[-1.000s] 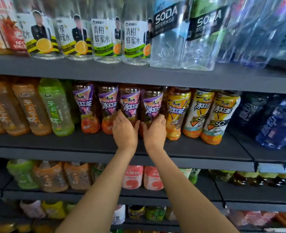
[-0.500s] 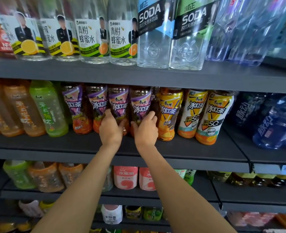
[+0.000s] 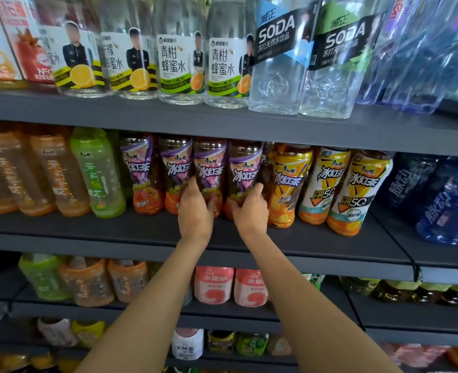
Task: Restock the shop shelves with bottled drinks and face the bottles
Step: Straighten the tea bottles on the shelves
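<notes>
Both hands work the purple-labelled iced tea row on the middle shelf (image 3: 222, 235): the left hand (image 3: 195, 211) grasps the third iced tea bottle (image 3: 209, 170) low down, and the right hand (image 3: 250, 208) grasps the fourth iced tea bottle (image 3: 245, 170). To face them well, turn each upright by its base until 冰红茶 points outward, flush with its neighbours. Above, the clear bottles (image 3: 276, 63) read SODA and 青柑蜂蜜水.

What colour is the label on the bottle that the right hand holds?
Mostly purple, orange near the base, on the iced tea bottle gripped by the right hand; head view.
</notes>
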The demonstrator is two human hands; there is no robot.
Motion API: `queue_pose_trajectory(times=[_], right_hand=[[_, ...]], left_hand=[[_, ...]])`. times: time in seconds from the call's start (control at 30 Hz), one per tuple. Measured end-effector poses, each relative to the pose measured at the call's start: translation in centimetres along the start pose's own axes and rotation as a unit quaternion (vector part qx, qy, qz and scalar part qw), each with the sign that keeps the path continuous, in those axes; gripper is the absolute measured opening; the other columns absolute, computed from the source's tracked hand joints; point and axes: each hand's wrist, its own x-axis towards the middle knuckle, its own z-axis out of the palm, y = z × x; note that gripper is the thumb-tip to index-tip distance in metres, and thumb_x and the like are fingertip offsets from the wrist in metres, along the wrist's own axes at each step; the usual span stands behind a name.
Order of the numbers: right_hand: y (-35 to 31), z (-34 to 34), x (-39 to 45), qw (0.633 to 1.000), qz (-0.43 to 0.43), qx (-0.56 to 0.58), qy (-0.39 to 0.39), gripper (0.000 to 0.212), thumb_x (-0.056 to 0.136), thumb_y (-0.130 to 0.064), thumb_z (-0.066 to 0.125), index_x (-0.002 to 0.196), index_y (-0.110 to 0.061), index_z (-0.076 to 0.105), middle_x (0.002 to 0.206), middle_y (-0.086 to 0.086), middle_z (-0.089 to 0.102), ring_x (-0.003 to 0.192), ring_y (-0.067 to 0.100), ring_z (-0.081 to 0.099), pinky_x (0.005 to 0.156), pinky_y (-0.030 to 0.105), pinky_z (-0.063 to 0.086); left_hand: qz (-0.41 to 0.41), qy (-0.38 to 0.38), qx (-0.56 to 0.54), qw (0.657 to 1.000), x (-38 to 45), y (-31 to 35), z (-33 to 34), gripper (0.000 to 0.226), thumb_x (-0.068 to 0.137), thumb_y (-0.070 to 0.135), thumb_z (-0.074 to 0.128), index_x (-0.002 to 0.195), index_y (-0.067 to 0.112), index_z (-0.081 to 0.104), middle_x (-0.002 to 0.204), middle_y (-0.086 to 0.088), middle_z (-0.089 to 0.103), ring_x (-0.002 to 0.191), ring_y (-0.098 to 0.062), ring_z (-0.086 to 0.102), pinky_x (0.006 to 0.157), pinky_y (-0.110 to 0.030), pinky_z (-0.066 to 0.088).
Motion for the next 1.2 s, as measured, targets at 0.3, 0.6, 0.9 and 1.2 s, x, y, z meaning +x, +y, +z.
queue_pose_trajectory(times=[0.3, 0.6, 0.9, 1.2], right_hand=[[-0.1, 1.1, -0.4, 0.999, 0.012, -0.013, 0.028, 0.060, 0.091, -0.019, 0.057, 0.136, 0.000, 0.024, 0.122, 0.018, 0.053, 0.107, 0.036, 0.055, 0.080, 0.039, 0.046], [-0.3, 1.2, -0.2, 0.999, 0.033, -0.005, 0.019, 0.061, 0.090, -0.018, 0.058, 0.136, 0.002, 0.023, 0.121, 0.019, 0.055, 0.106, 0.034, 0.057, 0.080, 0.039, 0.046], [-0.5, 0.5, 0.0, 0.999, 0.035, 0.004, 0.002, 0.045, 0.089, -0.015, 0.061, 0.120, -0.001, 0.031, 0.113, 0.020, 0.058, 0.101, 0.035, 0.059, 0.084, 0.043, 0.051], [0.1, 0.2, -0.5, 0.999, 0.031, 0.005, 0.006, 0.062, 0.085, -0.014, 0.065, 0.137, -0.005, 0.033, 0.132, 0.016, 0.044, 0.121, 0.032, 0.048, 0.097, 0.038, 0.042]], left_hand=[[-0.028, 0.179, -0.015, 0.983, -1.1, -3.6, -3.6, 0.036, 0.085, 0.005, 0.059, 0.119, 0.000, 0.049, 0.118, -0.020, 0.047, 0.110, -0.032, 0.048, 0.092, -0.038, 0.043], [-0.202, 0.120, -0.003, 0.972, 2.9, -6.2, -4.9, 0.058, 0.087, 0.014, 0.062, 0.137, 0.000, 0.036, 0.133, -0.020, 0.046, 0.122, -0.037, 0.042, 0.102, -0.043, 0.035], [-0.198, 0.125, -0.007, 0.972, 2.9, -5.9, -5.1, 0.051, 0.086, 0.012, 0.063, 0.130, -0.001, 0.040, 0.129, -0.022, 0.046, 0.119, -0.037, 0.043, 0.098, -0.042, 0.036], [-0.004, 0.007, -0.029, 1.000, -1.7, 0.2, -0.3, 0.059, 0.086, 0.026, 0.063, 0.134, 0.005, 0.036, 0.131, -0.015, 0.042, 0.124, -0.027, 0.038, 0.101, -0.037, 0.039]])
